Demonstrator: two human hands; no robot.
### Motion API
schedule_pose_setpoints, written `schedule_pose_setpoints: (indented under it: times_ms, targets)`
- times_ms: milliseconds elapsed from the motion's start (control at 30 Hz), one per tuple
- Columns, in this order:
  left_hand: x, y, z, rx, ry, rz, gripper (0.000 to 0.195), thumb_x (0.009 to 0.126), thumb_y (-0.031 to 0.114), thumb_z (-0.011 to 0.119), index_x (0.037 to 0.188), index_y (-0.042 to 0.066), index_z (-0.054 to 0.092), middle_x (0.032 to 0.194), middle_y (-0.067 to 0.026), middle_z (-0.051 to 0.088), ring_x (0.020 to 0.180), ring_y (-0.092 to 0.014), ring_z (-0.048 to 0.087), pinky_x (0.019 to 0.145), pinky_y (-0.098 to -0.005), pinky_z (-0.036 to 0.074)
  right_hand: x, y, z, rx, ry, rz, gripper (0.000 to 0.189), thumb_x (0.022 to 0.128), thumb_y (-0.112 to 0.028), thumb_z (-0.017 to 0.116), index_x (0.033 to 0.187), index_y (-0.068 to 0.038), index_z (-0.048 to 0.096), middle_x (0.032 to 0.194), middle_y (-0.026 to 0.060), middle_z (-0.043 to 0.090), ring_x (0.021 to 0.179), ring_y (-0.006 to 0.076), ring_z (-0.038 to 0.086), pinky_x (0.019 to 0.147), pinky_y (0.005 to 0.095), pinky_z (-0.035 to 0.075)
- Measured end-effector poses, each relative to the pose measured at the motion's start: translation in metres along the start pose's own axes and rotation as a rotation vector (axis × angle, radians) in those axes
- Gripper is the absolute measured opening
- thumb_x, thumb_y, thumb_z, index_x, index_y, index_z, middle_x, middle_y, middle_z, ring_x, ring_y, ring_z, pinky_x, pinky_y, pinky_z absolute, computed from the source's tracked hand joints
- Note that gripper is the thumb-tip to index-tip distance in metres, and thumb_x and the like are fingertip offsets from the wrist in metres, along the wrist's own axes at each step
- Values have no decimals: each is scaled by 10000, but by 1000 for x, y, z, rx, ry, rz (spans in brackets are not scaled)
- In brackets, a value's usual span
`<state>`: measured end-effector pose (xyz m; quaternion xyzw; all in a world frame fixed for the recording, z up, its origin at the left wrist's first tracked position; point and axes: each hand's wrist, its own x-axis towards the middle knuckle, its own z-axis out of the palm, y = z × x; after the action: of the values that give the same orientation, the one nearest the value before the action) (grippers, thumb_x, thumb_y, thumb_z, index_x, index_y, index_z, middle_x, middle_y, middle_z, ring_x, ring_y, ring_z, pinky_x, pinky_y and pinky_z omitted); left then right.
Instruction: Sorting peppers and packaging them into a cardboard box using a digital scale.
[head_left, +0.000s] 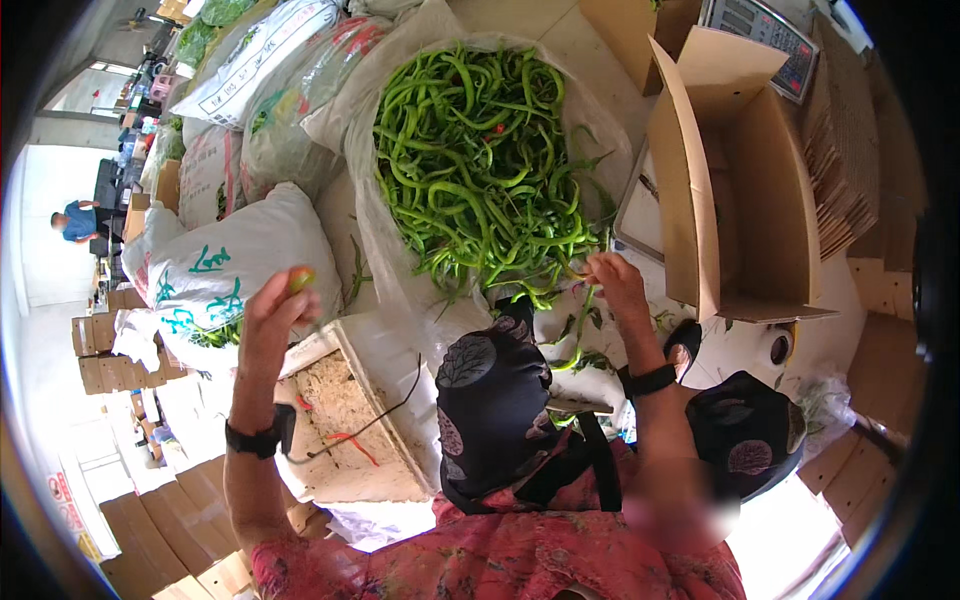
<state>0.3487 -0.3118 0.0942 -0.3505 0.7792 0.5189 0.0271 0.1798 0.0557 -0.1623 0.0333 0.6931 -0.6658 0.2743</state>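
Observation:
My left hand (276, 309) is raised over the corner of a foam box (379, 431), its fingers closed around a pepper (302, 280) with a red and green end showing. Inside that box lie a few red chili peppers (352, 448). At the near right edge of a large heap of long green chili peppers (480, 165), my right hand (619, 289) has its fingertips bunched together. A long green pepper (581, 330) hangs or lies just below those fingers; whether they grip it is unclear. The heap rests in an opened clear plastic bag (382, 262).
An open cardboard box (765, 217) stands at the right, by a digital scale (765, 45) and stacked flat cardboard (840, 150). Filled woven sacks (247, 247) crowd the left. A tape roll (781, 346) lies on the floor. A person (77, 220) is far off at left.

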Motion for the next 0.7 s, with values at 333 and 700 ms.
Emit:
schedule_pose_setpoints:
  times_ms: [333,700]
  targets:
    - [-27,-187,-84,1028,101,243,270,891,127,644,1147,45,629,1067,-102,655,849,-169,643,679,-298,529,-1,167,-41,133,247,419,154,861,-232,602,859,-87,654,724,-18,600,640,100,567,578,280,468]
    - [123,-111,281,500,-646,722,455,767,85,687,1211,55,589,1153,-134,636,1021,-330,619,867,-372,518,113,252,-28,607,367,714,253,867,-231,670,761,-57,521,672,28,542,583,111,503,523,294,424]
